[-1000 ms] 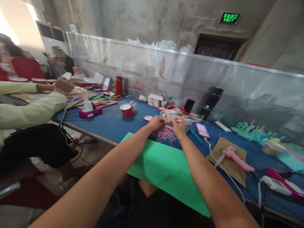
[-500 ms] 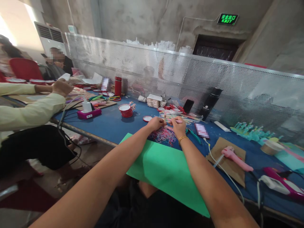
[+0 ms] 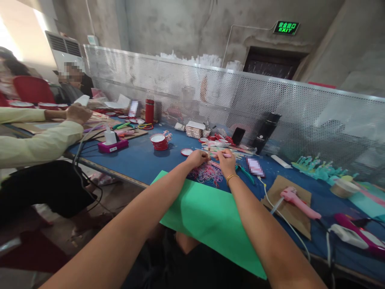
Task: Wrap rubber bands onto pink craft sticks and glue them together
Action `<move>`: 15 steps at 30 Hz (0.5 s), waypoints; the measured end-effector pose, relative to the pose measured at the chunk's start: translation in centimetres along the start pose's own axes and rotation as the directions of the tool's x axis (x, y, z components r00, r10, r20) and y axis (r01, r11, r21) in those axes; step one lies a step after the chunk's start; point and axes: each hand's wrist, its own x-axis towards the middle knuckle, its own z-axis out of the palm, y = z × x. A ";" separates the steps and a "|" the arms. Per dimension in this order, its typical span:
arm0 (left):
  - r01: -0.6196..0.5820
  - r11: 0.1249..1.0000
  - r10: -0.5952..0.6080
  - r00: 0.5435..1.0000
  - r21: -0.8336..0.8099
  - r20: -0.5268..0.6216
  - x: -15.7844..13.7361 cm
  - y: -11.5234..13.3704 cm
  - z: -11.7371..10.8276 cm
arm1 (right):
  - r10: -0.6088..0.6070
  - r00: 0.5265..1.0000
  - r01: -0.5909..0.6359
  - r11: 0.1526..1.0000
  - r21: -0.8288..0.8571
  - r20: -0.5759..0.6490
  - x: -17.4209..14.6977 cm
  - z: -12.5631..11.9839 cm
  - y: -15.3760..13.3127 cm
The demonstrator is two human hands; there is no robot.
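Head view: the left hand (image 3: 197,159) pinches a thin, pale brown strip (image 3: 209,150) near its lower part, holding it roughly upright. Facing it, the right hand (image 3: 227,161) grips a slim pink tool (image 3: 225,155) between its fingers, the tool lying nearly level and pointing toward the strip; whether they touch is too small to tell. Both held pieces are over the blue table (image 3: 136,158) — just beyond a tangle of coloured loops (image 3: 208,175) and the green sheet (image 3: 207,216). Teal-handled pliers (image 3: 247,175) lie just beside the right wrist. Farther right, a pink glue gun (image 3: 300,204) rests on brown cardboard (image 3: 281,184). Left of the hands sits a stack of red-rimmed discs (image 3: 159,142) — a single red-rimmed disc (image 3: 186,152) lies nearer the left hand.
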 end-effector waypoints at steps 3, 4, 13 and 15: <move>-0.002 1.000 0.002 1.000 0.009 0.011 -0.1 0.0 -0.1 | 0.041 0.999 -0.041 0.998 0.039 0.004 -0.1 0.2 -0.1; 0.000 1.000 -0.001 1.000 0.009 0.014 -0.1 0.1 -0.1 | 0.061 0.998 -0.062 0.996 0.064 0.013 -0.2 0.3 -0.1; -0.044 0.999 0.044 0.999 0.013 0.014 0.1 -0.7 0.0 | 0.116 0.990 -0.128 0.981 0.145 0.083 -0.6 1.0 -0.3; -0.048 0.999 0.048 0.999 0.021 0.012 0.1 -0.8 0.1 | 0.122 0.989 -0.133 0.980 0.150 0.085 -0.7 0.9 -0.5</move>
